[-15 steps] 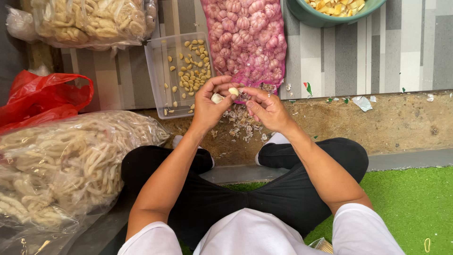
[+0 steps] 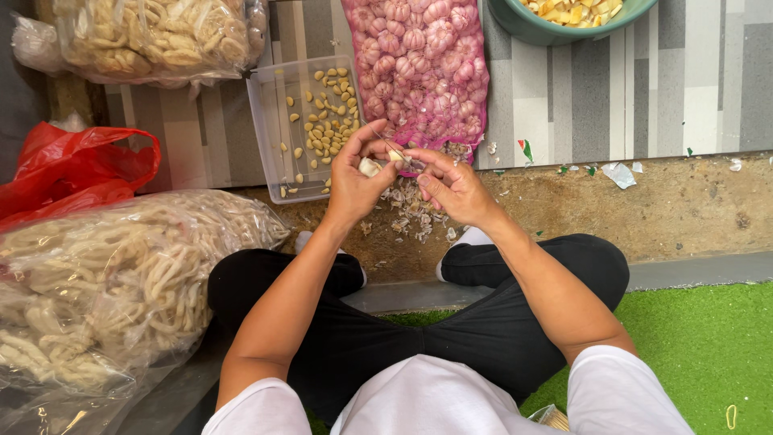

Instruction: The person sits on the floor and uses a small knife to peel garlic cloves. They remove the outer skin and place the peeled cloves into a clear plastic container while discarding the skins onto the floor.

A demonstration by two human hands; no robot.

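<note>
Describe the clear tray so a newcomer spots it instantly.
Start at the pink mesh bag of garlic at top centre. Directly to its left lies the tray, just beyond the left hand. It alone is rigid, clear, rectangular, with loose peeled cloves inside.

Surface: grey-and-white striped floor mat (image 2: 612,97) beside a bare brown concrete strip (image 2: 684,205)
On mat: clear rectangular plastic tray (image 2: 270,137), pink mesh sack of garlic bulbs (image 2: 419,56), teal round bowl (image 2: 539,31)
On concrete: papery garlic skins (image 2: 411,213)
</note>
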